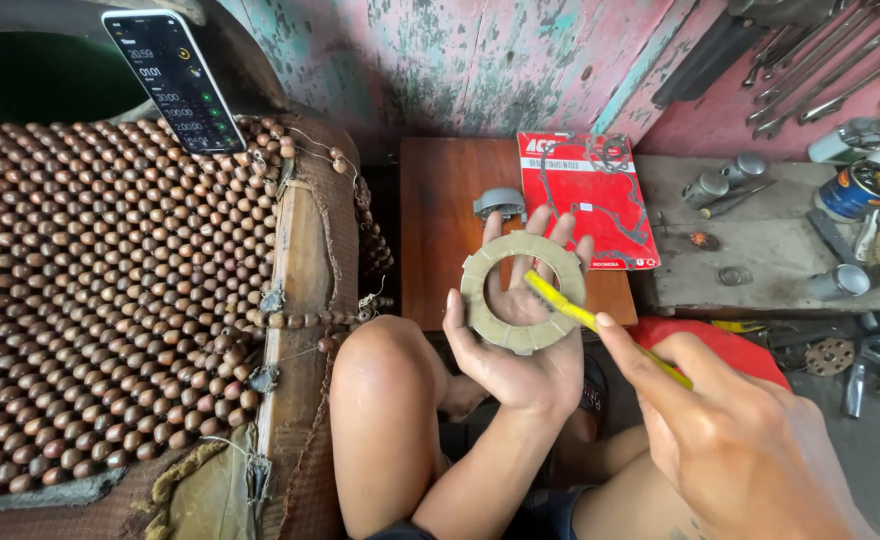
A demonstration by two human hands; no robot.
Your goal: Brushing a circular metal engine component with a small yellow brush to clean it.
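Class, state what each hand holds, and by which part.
The left hand cradles a tan ring-shaped disc on its palm and fingers. The right hand pinches a thin yellow tool near its rear end.

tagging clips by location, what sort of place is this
Probably a small repair workshop, likely for motorcycles: wrenches hang on the worn pink wall, a gasket pack lies on the wooden board, and the left hand holds a ring-shaped friction disc.

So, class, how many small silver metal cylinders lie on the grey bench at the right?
3: two cylinders side by side near the red gasket packet, one nearer the bench's front edge. Clutter may hide others.
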